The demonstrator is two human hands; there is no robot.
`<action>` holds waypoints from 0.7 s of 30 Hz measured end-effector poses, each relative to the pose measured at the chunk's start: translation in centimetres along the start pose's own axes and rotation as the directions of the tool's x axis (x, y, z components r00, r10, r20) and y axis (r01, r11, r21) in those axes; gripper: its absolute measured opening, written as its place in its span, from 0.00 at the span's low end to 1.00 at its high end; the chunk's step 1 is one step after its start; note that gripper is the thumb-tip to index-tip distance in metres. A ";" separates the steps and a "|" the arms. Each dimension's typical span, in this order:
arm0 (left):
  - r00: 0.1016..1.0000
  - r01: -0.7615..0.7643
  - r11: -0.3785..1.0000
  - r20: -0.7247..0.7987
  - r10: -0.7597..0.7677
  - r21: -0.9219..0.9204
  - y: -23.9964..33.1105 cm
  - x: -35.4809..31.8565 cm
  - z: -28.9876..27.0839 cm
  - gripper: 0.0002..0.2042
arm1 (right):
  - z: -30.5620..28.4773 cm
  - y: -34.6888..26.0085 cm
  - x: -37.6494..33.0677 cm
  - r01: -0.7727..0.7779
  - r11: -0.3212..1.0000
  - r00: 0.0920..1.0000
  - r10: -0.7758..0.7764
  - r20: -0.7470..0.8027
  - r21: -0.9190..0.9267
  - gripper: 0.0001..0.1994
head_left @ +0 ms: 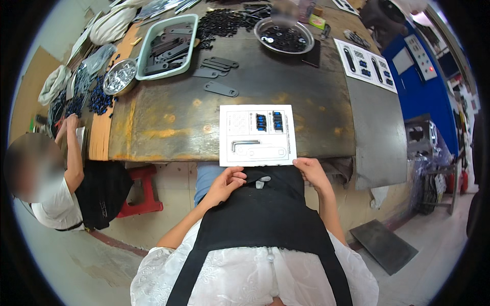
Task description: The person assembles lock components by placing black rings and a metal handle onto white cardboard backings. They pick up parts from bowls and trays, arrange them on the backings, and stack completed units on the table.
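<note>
A white printed card point(258, 135) lies at the near edge of the table in front of me, with pictures of dark bolts, hex keys and a flat plate. My right hand point(312, 173) pinches its near right corner between thumb and fingers. Just below the near left corner, my left hand point(228, 184) has its fingers curled inward; its palm is hidden, so I cannot tell whether anything is inside. Beyond the card lie several flat grey metal plates point(221, 89) with rounded ends, a few of them overlapping.
A pale green tub point(196, 38) of dark plates stands far left, beside a metal bowl point(133, 76) of silvery parts. Black pieces point(219, 25) and a round pan point(309, 47) are farther back. More cards point(380, 84) lie right. A co-worker point(56, 204) sits left by a red stool point(145, 191).
</note>
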State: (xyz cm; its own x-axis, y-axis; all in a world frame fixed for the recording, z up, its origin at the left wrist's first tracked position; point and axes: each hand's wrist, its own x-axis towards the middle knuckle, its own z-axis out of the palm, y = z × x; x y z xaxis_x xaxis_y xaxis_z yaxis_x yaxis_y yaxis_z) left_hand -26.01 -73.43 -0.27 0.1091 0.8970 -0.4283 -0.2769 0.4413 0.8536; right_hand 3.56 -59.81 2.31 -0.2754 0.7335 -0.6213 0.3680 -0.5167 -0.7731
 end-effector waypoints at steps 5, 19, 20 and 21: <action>0.989 0.044 0.980 0.132 -0.071 0.193 0.7 0.7 -0.2 0.17 | -3.3 0.7 -0.7 0.202 0.926 0.960 -0.252 -0.122 -0.320 0.15; 0.984 -0.137 0.936 -0.063 0.166 0.323 6.8 -2.5 -1.0 0.13 | 9.4 -13.2 7.4 0.568 0.733 0.821 -0.479 0.310 -0.373 0.23; 0.978 -0.149 0.931 -0.088 0.188 0.334 6.9 -2.7 -1.5 0.13 | 10.0 -11.7 9.2 0.668 0.602 0.741 -0.593 0.316 -0.437 0.23; 0.971 -0.155 0.927 -0.120 0.207 0.341 6.7 -3.3 -2.0 0.13 | 10.4 -11.7 9.2 0.666 0.578 0.741 -0.587 0.326 -0.472 0.22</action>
State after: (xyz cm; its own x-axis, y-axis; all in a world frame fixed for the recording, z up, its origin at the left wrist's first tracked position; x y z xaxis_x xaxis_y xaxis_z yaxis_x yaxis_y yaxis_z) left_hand -30.12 -73.49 6.23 -0.0661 0.9592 -0.2750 0.0520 0.2785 0.9590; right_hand -12.49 -51.56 4.33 -0.7096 0.7029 -0.0482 0.4487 0.3981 -0.8001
